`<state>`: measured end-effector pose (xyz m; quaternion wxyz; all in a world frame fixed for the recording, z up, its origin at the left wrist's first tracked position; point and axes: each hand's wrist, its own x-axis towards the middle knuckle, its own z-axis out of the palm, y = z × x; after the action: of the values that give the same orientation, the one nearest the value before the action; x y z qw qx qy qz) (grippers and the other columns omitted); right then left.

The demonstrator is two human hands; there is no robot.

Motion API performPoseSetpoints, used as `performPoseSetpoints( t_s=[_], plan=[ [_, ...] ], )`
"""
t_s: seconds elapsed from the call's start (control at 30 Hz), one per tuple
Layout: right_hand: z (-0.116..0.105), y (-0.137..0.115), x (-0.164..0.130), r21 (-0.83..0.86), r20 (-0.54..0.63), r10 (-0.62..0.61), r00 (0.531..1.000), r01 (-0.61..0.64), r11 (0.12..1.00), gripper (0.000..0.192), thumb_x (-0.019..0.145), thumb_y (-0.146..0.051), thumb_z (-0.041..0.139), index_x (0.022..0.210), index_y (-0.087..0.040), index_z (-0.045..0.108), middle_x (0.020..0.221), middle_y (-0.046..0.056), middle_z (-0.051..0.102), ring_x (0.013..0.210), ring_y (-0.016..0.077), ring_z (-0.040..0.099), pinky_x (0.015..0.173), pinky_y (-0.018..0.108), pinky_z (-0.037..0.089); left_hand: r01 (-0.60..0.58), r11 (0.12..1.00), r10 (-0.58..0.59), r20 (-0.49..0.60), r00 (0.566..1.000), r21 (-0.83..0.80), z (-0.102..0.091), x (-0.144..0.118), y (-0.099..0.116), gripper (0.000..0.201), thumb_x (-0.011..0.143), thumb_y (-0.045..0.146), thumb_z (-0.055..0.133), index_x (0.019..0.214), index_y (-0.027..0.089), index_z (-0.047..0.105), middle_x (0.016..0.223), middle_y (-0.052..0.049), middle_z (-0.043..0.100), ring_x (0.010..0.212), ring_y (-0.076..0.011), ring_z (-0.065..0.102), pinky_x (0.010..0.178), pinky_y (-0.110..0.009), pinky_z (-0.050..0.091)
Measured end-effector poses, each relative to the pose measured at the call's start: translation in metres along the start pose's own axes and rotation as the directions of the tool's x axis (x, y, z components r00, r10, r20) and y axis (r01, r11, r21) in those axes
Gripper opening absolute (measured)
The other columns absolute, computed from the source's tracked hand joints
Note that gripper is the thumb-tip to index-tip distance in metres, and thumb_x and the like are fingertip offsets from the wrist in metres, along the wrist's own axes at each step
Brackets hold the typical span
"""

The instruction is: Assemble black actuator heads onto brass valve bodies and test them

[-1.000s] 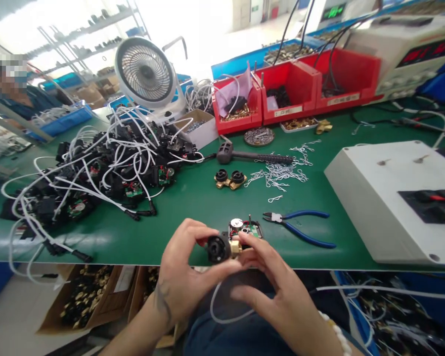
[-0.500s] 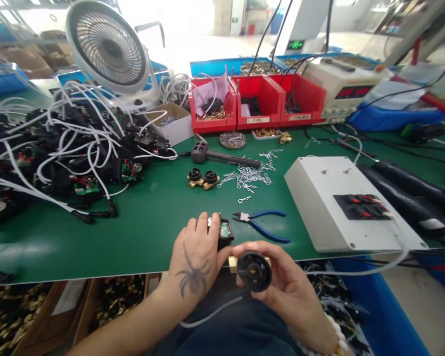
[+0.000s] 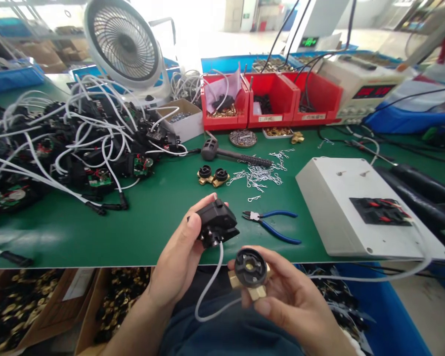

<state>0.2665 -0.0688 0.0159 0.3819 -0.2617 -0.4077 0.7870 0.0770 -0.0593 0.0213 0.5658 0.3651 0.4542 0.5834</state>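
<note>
**Two parts in your two hands, at the near edge**

Your left hand grips one black housing, its white cable looping down toward your lap. Your right hand cradles one brass valve body with a black round cap on top, fingers curled under it. Both parts hang just off the near edge of the green surface, close together but apart.

On the surface you have one pair of blue-handled pliers just beyond your hands, one twin brass fitting, one black-handled mallet, a scatter of wire clips, and three red bins in a row. One white box fills the right side; a heap of black units with white leads fills the left. The open green strip lies between them, ahead of your hands.

One desk fan stands at the back left. Cardboard boxes of brass parts sit below the edge.
</note>
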Motion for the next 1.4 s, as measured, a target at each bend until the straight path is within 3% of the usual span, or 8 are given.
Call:
performPoseSetpoints(
  t_s=[0.2, 0.47, 0.77, 0.87, 1.0, 1.1, 1.2, 1.4],
  plan=[
    [0.006, -0.001, 0.000, -0.069, -0.047, 0.006, 0.999, -0.009, 0.998, 0.040, 0.086, -0.032, 0.076, 0.122, -0.029, 0.060, 0.089, 0.000, 0.069, 0.076, 0.0065, 0.065, 0.070, 0.014, 0.052, -0.244, 0.902, 0.223, 0.098, 0.970, 0.356, 0.008, -0.018, 0.001, 0.050, 0.103, 0.046, 0.039, 0.150, 0.031, 0.038, 0.154, -0.004, 0.046, 0.142, -0.0255, 0.043, 0.120, -0.045, 0.034],
    [0.014, -0.004, 0.003, 0.087, 0.012, 0.084, 0.996, -0.084, 0.993, 0.032, 0.090, -0.040, 0.071, 0.116, -0.025, 0.061, 0.083, -0.001, 0.066, 0.064, 0.0058, 0.063, 0.061, 0.014, 0.050, -0.377, 0.815, 0.335, 0.174, 0.926, 0.439, 0.015, -0.024, 0.007, 0.050, 0.102, 0.039, 0.046, 0.151, 0.039, 0.034, 0.157, 0.006, 0.041, 0.144, -0.0187, 0.039, 0.121, -0.031, 0.030],
    [0.018, -0.002, 0.013, -0.106, -0.232, -0.025, 0.972, 0.001, 0.994, 0.039, 0.086, -0.042, 0.073, 0.117, -0.024, 0.057, 0.082, 0.001, 0.069, 0.063, 0.0090, 0.063, 0.063, 0.017, 0.053, -0.398, 0.703, 0.333, 0.221, 0.917, 0.590, 0.014, -0.019, -0.006, 0.062, 0.099, 0.049, 0.047, 0.155, 0.034, 0.024, 0.161, -0.004, 0.035, 0.146, -0.0255, 0.037, 0.120, -0.044, 0.034],
    [0.011, -0.004, 0.016, -0.078, -0.289, -0.010, 0.957, -0.013, 0.997, 0.042, 0.086, -0.049, 0.071, 0.116, -0.022, 0.058, 0.080, 0.003, 0.068, 0.060, 0.0087, 0.059, 0.060, 0.018, 0.051, -0.441, 0.586, 0.351, 0.277, 0.894, 0.680, 0.012, -0.019, -0.007, 0.087, 0.088, 0.058, 0.063, 0.156, 0.029, 0.018, 0.162, -0.011, 0.027, 0.147, -0.0306, 0.033, 0.117, -0.048, 0.039],
    [0.005, -0.003, 0.014, -0.180, -0.291, -0.042, 0.956, -0.011, 0.984, 0.040, 0.088, -0.049, 0.069, 0.117, -0.025, 0.058, 0.081, 0.002, 0.069, 0.061, 0.0091, 0.059, 0.057, 0.017, 0.050, -0.476, 0.425, 0.429, 0.292, 0.855, 0.770, 0.014, -0.019, -0.006, 0.082, 0.087, 0.043, 0.069, 0.152, 0.025, 0.023, 0.146, -0.015, 0.044, 0.135, -0.0274, 0.048, 0.105, -0.041, 0.052],
    [-0.004, 0.000, 0.017, -0.395, -0.274, -0.234, 0.933, 0.113, 0.912, 0.031, 0.095, -0.051, 0.059, 0.114, -0.028, 0.063, 0.095, 0.003, 0.069, 0.080, 0.0114, 0.064, 0.071, 0.018, 0.053, -0.438, 0.468, 0.438, 0.229, 0.869, 0.767, 0.017, -0.020, -0.007, 0.077, 0.082, 0.032, 0.071, 0.147, 0.023, 0.031, 0.134, -0.012, 0.047, 0.124, -0.0256, 0.056, 0.098, -0.039, 0.057],
    [-0.013, 0.001, 0.027, -0.570, -0.303, -0.481, 0.823, 0.248, 0.783, 0.034, 0.099, -0.054, 0.049, 0.120, -0.032, 0.063, 0.117, 0.002, 0.062, 0.105, 0.0142, 0.060, 0.090, 0.023, 0.050, -0.414, 0.573, 0.402, 0.198, 0.894, 0.707, 0.022, -0.023, -0.010, 0.075, 0.076, 0.026, 0.070, 0.142, 0.023, 0.035, 0.130, -0.010, 0.046, 0.122, -0.0252, 0.056, 0.099, -0.040, 0.057],
    [-0.009, 0.011, 0.039, -0.735, -0.225, -0.634, 0.740, 0.298, 0.609, 0.038, 0.104, -0.049, 0.035, 0.113, -0.030, 0.066, 0.112, 0.003, 0.059, 0.106, 0.0192, 0.055, 0.095, 0.036, 0.043, -0.301, 0.730, 0.226, 0.200, 0.954, 0.614, 0.032, -0.029, -0.018, 0.077, 0.068, 0.018, 0.070, 0.138, 0.024, 0.037, 0.126, -0.008, 0.048, 0.114, -0.0218, 0.061, 0.096, -0.037, 0.059]
  ],
)
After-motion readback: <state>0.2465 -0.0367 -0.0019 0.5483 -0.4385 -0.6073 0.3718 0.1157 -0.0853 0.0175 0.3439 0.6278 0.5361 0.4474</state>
